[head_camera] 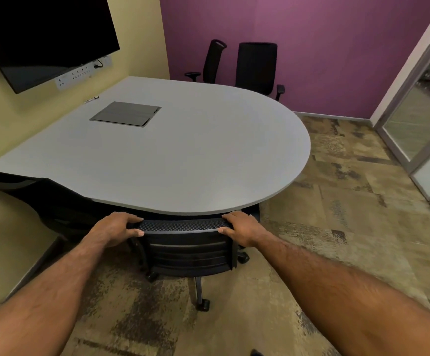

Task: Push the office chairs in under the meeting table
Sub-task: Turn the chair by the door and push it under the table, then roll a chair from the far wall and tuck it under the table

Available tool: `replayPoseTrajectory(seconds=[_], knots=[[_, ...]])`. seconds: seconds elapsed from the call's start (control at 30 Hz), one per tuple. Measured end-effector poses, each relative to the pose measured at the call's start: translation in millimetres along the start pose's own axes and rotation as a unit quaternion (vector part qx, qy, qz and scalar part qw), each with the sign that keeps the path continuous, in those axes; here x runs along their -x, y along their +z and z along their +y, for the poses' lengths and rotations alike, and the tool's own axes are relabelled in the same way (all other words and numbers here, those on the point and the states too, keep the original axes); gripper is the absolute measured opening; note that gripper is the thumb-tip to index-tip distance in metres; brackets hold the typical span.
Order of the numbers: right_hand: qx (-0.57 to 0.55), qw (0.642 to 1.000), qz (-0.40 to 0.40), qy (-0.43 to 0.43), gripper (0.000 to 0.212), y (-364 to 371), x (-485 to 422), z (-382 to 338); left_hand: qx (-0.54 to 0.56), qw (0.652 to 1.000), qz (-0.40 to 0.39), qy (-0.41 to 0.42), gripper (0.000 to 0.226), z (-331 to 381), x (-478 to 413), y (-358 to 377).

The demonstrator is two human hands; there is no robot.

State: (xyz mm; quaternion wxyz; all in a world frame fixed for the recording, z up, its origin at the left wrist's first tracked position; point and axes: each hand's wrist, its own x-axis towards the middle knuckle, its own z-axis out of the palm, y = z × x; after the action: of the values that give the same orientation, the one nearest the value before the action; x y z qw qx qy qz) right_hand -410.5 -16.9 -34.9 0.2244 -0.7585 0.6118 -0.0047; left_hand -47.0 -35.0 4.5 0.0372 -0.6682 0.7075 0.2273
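Observation:
A black mesh office chair [185, 250] stands right in front of me, its backrest top close against the near edge of the grey meeting table [196, 155]. My left hand [116, 228] grips the left end of the backrest's top rail. My right hand [242, 228] grips the right end. The seat is hidden under the tabletop. Another black chair [42, 201] sits to the left, its back against the table edge. Two more black chairs [214, 61] [257, 66] stand on the far side by the purple wall, set back from the table.
A dark screen [42, 34] hangs on the yellow wall at left, above a socket strip [80, 73]. A grey cable hatch [126, 113] is set into the tabletop. A glass partition with a door frame [419, 111] lines the right side. Patterned carpet [350, 201] lies to the right.

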Motion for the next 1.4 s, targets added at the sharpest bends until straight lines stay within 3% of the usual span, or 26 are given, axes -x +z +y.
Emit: replayPoseTrajectory(seconds=[0.27,0.6,0.87,1.23,1.4], knots=[[-0.004,0.999,0.054,-0.003,0.061,-15.6,30.0,17.8,-0.034,0.996,-0.026,0.079,0.067,40.4,-3.4,-1.2],[0.011,0.992,0.083,0.091,0.065,-36.8,82.9,98.9,-0.025,0.98,0.02,0.196,0.068,160.5,-37.2,39.2],[-0.005,0.981,0.084,0.175,0.064,-51.4,105.5,208.8,-0.059,0.97,0.008,0.235,0.072,270.1,-81.5,68.5],[-0.03,0.969,0.099,0.223,0.065,-103.8,115.0,386.1,-0.115,0.966,-0.014,0.233,0.071,423.3,-163.6,111.8],[-0.06,0.963,0.101,0.242,0.065,-122.2,119.5,458.4,-0.126,0.964,-0.026,0.232,0.049,482.1,-192.3,122.0]])
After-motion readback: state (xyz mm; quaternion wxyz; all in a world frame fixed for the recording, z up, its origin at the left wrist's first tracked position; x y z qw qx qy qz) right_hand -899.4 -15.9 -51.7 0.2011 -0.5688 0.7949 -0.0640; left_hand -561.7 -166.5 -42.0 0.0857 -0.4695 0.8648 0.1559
